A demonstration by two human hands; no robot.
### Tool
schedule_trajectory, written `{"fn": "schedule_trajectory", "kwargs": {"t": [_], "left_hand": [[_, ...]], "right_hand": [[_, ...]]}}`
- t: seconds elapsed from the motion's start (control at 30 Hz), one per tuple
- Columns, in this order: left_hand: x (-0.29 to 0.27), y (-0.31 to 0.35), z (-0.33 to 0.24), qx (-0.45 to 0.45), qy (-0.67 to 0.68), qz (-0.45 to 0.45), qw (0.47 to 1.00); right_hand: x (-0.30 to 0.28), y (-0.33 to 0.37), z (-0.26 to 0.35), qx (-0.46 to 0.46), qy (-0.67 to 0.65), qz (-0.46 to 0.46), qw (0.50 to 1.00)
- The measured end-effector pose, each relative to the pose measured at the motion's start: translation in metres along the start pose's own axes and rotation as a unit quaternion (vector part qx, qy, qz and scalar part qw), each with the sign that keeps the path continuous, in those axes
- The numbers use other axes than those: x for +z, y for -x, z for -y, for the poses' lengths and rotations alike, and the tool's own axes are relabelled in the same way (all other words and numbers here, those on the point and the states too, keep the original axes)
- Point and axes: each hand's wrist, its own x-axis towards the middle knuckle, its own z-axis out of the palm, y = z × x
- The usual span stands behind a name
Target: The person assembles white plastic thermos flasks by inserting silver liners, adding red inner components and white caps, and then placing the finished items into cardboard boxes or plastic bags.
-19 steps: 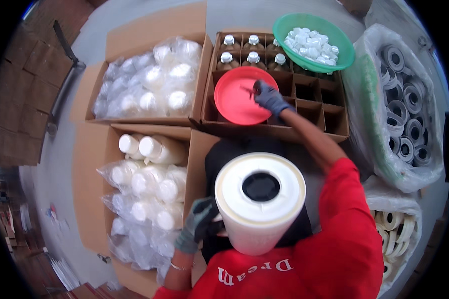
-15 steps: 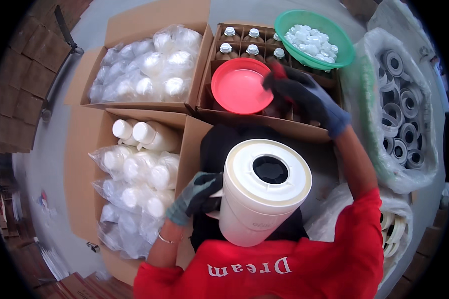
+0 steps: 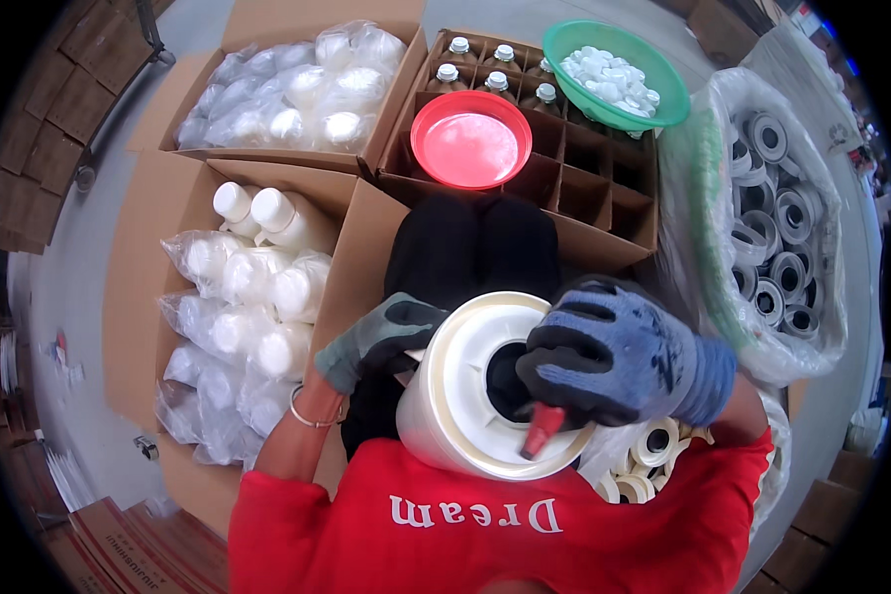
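Head view, from left: an open cardboard box (image 3: 178, 247) holds white plastic bottles wrapped in clear film (image 3: 238, 317). Beside it, the left hand (image 3: 381, 337), in a grey-green glove, has its grip wrapped around the side of a large white roll of film (image 3: 465, 396) resting on the person's lap. The right hand (image 3: 624, 356), in a blue glove, lies over the roll's core hole, its grip pinching a small red tool (image 3: 542, 428). Farther right, a clear bag (image 3: 762, 337) holds tape rolls.
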Motion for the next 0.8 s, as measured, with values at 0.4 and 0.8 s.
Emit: {"fn": "schedule_trajectory", "kwargs": {"t": [0.4,0.8], "left_hand": [[0.122,0.107,-0.018,0.193,-0.248,-0.032,0.949],[0.073,0.055,-0.188,0.307,-0.718,0.148,0.607]], "right_hand": [[0.052,0.003,-0.035,0.328,-0.006,-0.162,0.931],[0.11,-0.022,-0.304,0.429,-0.437,-0.358,0.705]]}}
